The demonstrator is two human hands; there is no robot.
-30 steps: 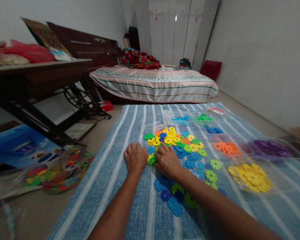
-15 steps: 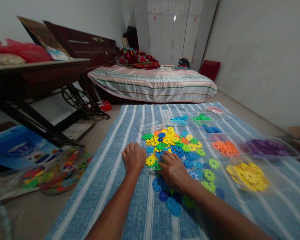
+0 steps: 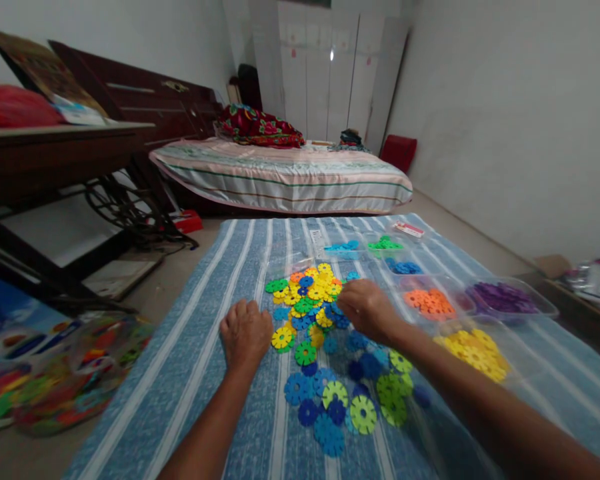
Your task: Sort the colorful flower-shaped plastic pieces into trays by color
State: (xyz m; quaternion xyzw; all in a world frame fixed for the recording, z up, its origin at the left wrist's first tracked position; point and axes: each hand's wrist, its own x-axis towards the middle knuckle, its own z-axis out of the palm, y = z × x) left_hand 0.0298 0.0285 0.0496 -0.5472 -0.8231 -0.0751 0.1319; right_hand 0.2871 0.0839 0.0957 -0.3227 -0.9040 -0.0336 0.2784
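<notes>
while a big mixed pile of flower discs (image 3: 325, 333) still lies loose on the striped mat (image 3: 220, 280), sorting looks approx half done: trays at 1–3 o'clock already hold yellow discs (image 3: 473, 352), orange (image 3: 429, 302), purple (image 3: 500, 297). right hand (image 3: 365, 308) hovers curled over pile's far edge, grip contents can't tell. left hand (image 3: 245, 331) rests loosely closed on mat at 9 o'clock, beside a yellow disc.

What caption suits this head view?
Two hands, left hand and right hand, over colourful flower-shaped discs on a striped blue cloth.
</notes>
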